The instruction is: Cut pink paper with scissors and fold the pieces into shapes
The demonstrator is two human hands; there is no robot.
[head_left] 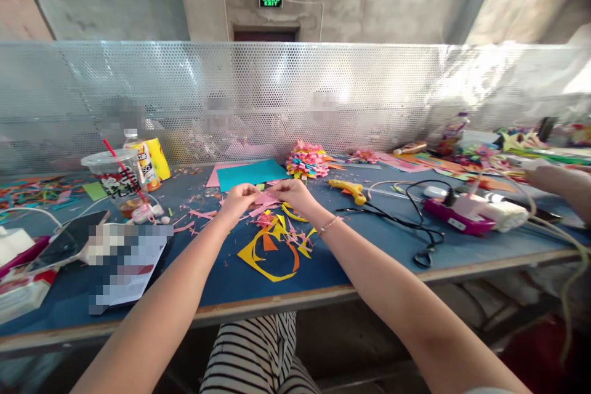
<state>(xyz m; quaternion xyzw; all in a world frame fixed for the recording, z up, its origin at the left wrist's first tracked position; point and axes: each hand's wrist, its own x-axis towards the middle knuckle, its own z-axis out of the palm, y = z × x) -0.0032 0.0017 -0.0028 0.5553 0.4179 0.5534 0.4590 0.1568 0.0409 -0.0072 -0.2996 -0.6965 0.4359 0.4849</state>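
Note:
Both of my hands meet over the middle of the blue table, pinching one small piece of pink paper (265, 198) between them. My left hand (242, 198) grips its left side, and my right hand (293, 192) has hold of its right side. Below them lie yellow paper offcuts (252, 257) with curved cut edges, mixed with orange and pink scraps (269, 241). Just beyond my hands a sheet of teal paper (252, 175) rests partly over pink paper. A ruffled ball of pink, yellow and blue paper strips (306, 159) stands behind my right hand.
A yellow hot glue gun (348, 189) with a black cable lies to the right, near a magenta power strip (457, 218). At left stand a plastic cup (120, 181), a bottle (146, 163) and a tablet (138, 268). Another person's hand (556, 180) shows at far right.

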